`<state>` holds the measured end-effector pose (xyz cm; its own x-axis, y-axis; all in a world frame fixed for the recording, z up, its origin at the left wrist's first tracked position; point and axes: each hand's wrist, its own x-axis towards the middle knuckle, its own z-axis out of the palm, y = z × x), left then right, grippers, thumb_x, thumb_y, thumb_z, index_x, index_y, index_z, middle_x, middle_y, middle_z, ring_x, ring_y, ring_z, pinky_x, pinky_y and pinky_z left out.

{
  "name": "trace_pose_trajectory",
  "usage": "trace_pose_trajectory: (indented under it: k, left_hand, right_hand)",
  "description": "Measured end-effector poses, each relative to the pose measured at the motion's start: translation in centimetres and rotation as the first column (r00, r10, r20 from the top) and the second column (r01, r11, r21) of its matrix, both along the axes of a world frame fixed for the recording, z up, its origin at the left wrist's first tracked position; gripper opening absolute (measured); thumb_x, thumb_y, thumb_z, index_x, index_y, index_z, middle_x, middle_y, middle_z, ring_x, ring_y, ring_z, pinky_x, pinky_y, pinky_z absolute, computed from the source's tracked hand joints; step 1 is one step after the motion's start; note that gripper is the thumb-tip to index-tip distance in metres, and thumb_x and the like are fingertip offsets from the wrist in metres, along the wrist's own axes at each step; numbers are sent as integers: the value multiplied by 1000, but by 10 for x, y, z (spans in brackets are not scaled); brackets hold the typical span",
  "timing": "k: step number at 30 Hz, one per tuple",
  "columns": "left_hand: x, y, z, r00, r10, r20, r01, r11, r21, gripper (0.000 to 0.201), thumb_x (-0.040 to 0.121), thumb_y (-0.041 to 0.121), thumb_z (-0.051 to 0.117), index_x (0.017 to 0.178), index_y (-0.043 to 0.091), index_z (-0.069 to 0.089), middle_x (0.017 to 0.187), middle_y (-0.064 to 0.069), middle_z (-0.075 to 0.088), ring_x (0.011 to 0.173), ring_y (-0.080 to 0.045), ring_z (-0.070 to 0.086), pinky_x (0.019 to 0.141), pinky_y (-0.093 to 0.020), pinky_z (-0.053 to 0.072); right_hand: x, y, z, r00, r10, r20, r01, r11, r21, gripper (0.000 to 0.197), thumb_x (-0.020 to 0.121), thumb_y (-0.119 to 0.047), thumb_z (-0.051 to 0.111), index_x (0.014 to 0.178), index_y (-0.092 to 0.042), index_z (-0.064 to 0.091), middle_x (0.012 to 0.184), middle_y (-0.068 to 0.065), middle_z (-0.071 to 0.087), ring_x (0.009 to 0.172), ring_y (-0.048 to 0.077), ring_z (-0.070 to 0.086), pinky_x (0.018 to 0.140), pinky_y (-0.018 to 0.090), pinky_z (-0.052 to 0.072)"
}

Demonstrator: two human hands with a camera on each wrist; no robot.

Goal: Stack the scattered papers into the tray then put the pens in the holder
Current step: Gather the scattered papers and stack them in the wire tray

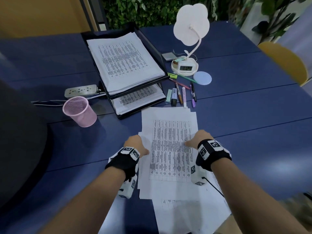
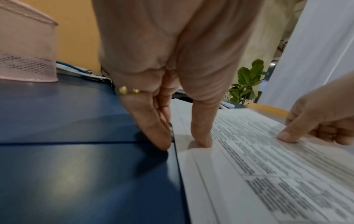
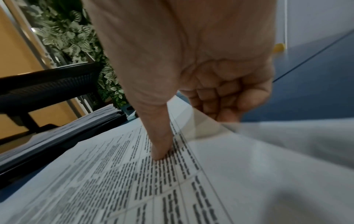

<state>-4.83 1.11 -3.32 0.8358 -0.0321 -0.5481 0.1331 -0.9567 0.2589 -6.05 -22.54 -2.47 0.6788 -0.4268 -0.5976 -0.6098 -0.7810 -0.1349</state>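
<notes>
A stack of printed papers lies on the blue table in front of me. My left hand stands at its left edge: thumb pressed on the top sheet, straight fingers against the edge and touching the table. My right hand grips the right edge, thumb on top and fingers curled under the lifted sheets. The black two-tier tray holds paper piles at the back. Several pens and highlighters lie right of it. The pink mesh holder stands left of it.
More loose sheets lie under and near the stack, toward me. A white lamp with a clock, a round white disc and a power strip sit near the tray. A dark chair is left, a yellow chair right.
</notes>
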Motion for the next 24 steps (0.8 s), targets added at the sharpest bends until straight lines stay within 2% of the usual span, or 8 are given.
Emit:
trace_pose_trajectory:
  k: [2,5,8,12,16,18,20,24]
  left_hand:
    - [-2,0,-1,1000,-2,1,2,1000,-16,51,71,34,75,111,7,59,109,-9,63,96,-26,62,77,-33,54]
    - [0,1,-3,1000,-3,4,3,1000,-13,53,72,33,76,113,6,56,111,-9,61,98,-25,61,77,-32,53]
    - [1,1,3,997,-78,-23,79,997,25,47,76,28,72,113,6,54,110,-8,58,101,-25,59,78,-31,52]
    - [5,7,8,981,-163,-104,169,984,49,24,77,26,70,89,11,56,96,-6,53,90,-23,55,78,-30,51]
    - [12,20,-3,990,-42,-135,39,999,-23,63,68,41,79,111,2,55,112,-13,61,101,-29,60,77,-33,50]
    - [13,23,-8,994,18,-103,-26,997,-78,76,66,48,78,118,-1,54,116,-15,61,105,-31,59,79,-35,49]
    - [12,25,-11,995,71,-68,-83,978,-191,73,72,54,73,123,7,50,119,-6,58,110,-27,56,82,-31,46]
    - [11,16,-12,971,212,-114,-239,800,-550,66,82,59,59,128,14,43,128,-1,55,116,-21,53,99,-35,43]
  right_hand:
    - [0,-1,0,1000,-1,12,1,999,41,48,77,-40,75,101,-6,50,95,8,56,83,24,57,69,29,47]
    - [1,1,1,999,-18,27,16,998,63,52,78,-36,75,112,-3,53,109,11,59,84,24,55,68,29,45]
    - [2,2,2,1000,-25,1,24,994,107,55,81,-30,73,122,-1,50,123,13,57,106,27,58,78,29,48]
    - [-4,-12,-3,998,-40,-48,53,953,298,61,78,-31,76,128,-5,52,127,10,58,115,26,56,93,32,47]
    - [-16,-24,-1,989,-146,-2,128,857,499,54,75,-26,79,122,-11,58,119,3,65,101,20,60,86,29,44]
    - [-23,-28,2,975,-216,48,145,786,601,43,77,-20,77,116,-12,61,114,0,66,95,15,61,84,24,43]
    - [-28,-31,5,950,-299,91,154,703,695,36,81,-13,73,113,-15,60,108,-2,65,89,10,60,77,18,43]
    - [-22,-28,2,856,-495,148,191,570,799,37,81,-8,71,115,-9,57,121,10,63,105,22,60,96,35,45]
